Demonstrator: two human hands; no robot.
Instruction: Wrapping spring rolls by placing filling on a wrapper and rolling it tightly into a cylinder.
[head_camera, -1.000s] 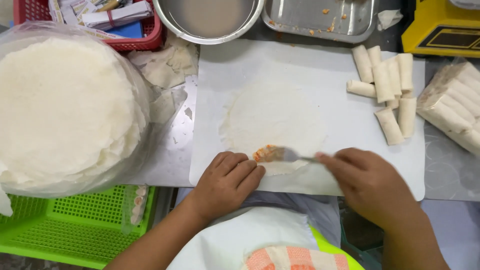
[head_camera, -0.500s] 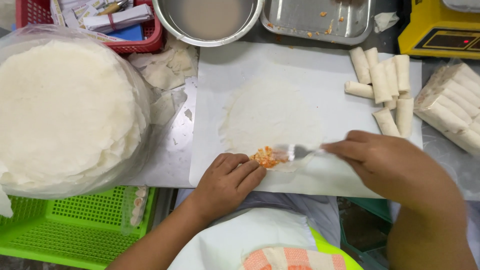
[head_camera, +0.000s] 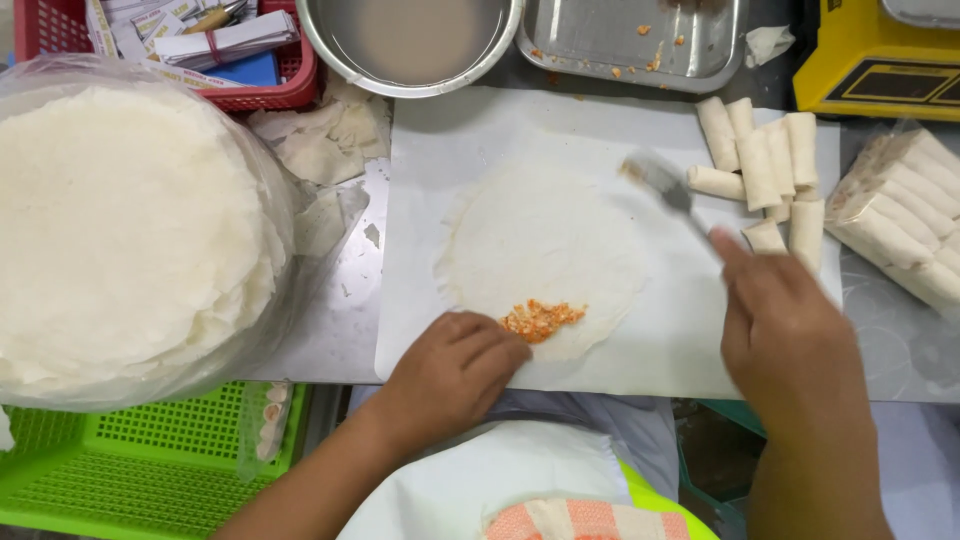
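Observation:
A round thin white wrapper (head_camera: 545, 245) lies flat on a white board (head_camera: 440, 140). A small heap of orange filling (head_camera: 540, 320) sits at the wrapper's near edge. My left hand (head_camera: 455, 375) rests knuckles-down on the near edge of the wrapper, just left of the filling, fingers curled, holding nothing that I can see. My right hand (head_camera: 785, 330) is over the board's right side and holds a metal spoon (head_camera: 660, 180), lifted and blurred, pointing toward the far side. Finished white rolls (head_camera: 765, 170) lie beyond the spoon.
A big stack of round wrappers in clear plastic (head_camera: 130, 230) fills the left. At the back stand a red basket (head_camera: 270, 90), a steel bowl (head_camera: 410, 45), a steel tray (head_camera: 630, 45) and a yellow scale (head_camera: 880, 60). Bagged rolls (head_camera: 900, 215) lie right. A green basket (head_camera: 130, 460) sits near left.
The spoon left the filling on the wrapper's near edge. My right hand swung right and away with the emptied spoon. My left hand stayed in place.

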